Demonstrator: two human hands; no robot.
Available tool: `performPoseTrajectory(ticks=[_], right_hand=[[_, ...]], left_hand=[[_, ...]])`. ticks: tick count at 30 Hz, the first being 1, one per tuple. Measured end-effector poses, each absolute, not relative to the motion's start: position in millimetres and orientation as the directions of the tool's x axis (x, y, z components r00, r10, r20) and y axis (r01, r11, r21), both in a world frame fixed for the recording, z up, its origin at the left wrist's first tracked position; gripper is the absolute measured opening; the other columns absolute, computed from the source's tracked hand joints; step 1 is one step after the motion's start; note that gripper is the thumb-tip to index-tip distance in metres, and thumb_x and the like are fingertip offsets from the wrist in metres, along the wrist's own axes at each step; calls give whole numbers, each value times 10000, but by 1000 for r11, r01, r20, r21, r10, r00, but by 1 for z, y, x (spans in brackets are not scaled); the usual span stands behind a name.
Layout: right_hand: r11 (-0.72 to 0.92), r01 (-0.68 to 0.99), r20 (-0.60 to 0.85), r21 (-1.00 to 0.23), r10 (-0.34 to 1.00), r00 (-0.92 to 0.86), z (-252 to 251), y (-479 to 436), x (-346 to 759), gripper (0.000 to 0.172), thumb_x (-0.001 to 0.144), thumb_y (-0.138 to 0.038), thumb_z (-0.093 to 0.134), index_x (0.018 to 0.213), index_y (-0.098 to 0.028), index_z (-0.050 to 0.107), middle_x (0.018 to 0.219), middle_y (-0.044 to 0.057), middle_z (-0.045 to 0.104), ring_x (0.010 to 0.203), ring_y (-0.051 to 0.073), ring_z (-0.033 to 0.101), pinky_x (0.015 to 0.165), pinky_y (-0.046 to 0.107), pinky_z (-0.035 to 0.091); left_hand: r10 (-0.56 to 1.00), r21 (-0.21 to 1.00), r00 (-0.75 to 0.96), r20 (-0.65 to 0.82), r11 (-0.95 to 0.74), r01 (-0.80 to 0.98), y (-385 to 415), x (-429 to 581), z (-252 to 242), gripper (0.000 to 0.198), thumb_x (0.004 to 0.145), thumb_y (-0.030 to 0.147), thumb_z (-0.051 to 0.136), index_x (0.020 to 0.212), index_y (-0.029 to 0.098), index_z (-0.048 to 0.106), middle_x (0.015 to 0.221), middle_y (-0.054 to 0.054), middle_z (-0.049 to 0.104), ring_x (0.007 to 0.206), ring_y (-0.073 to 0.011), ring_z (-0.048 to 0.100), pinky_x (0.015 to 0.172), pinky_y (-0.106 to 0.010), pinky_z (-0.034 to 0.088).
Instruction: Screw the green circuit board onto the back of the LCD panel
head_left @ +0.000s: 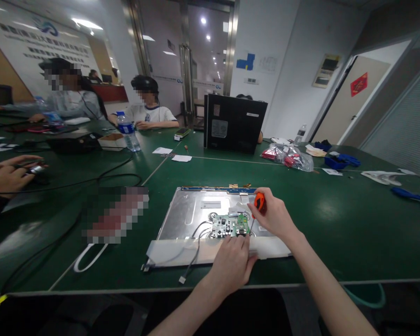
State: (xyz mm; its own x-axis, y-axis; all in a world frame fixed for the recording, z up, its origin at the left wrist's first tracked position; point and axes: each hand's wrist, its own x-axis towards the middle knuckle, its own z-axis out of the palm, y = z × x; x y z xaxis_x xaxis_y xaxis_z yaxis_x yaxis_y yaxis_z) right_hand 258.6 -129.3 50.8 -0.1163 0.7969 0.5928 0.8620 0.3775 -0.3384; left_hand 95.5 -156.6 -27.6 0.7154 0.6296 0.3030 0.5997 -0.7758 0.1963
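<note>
A flat display panel (pixel 182 214) lies back-side up on the green table, its metal back showing. On its middle sits a small green circuit board (pixel 227 225) with cables running off to the left. My right hand (pixel 278 217) grips a screwdriver (pixel 260 202) with an orange and black handle; its shaft slants down to the board's right edge. At the board's lower edge, my left hand (pixel 233 259) rests with fingers bent and pressed together. What its fingertips hold, if anything, is hidden. A white film strip (pixel 185 251) covers the panel's near edge beneath it.
A loose cable connector (pixel 182 279) hangs near the table's front edge. A black computer case (pixel 234 123) stands at the back, beside plastic bags (pixel 289 156). Left are a water bottle (pixel 128 133), black cables (pixel 115 177) and a co-worker's hand (pixel 10 173). Two people sit beyond.
</note>
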Motion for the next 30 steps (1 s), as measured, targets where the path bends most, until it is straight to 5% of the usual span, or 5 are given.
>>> performPoseTrajectory(ticks=[12,24,30], right_hand=[[313,926,600,-212,789,-130,64,-137,263,287,875,-424,511,1021,-176,517,812,50,618,610,151,554,570,261,420],[250,954,553,-168,825,-119,75,-138,255,93,855,-276,473,880,-195,510,719,8,587,570,129,507,538,232,328],[184,982,548,-48,827,-128,80,-128,254,230,858,-384,484,714,-206,501,539,-18,523,492,128,484,505,232,233]], left_hand=[[635,201,717,289,-772,603,-157,95,-27,372,899,310,446,1187,81,495,957,-131,603,911,-271,555,825,-417,431],[625,204,705,335,-779,593,-157,95,-27,382,901,284,430,1213,72,487,954,-128,606,886,-257,560,829,-422,425],[621,185,709,335,-781,596,-156,96,-29,403,898,291,437,1225,60,480,965,-136,604,865,-258,557,808,-421,435]])
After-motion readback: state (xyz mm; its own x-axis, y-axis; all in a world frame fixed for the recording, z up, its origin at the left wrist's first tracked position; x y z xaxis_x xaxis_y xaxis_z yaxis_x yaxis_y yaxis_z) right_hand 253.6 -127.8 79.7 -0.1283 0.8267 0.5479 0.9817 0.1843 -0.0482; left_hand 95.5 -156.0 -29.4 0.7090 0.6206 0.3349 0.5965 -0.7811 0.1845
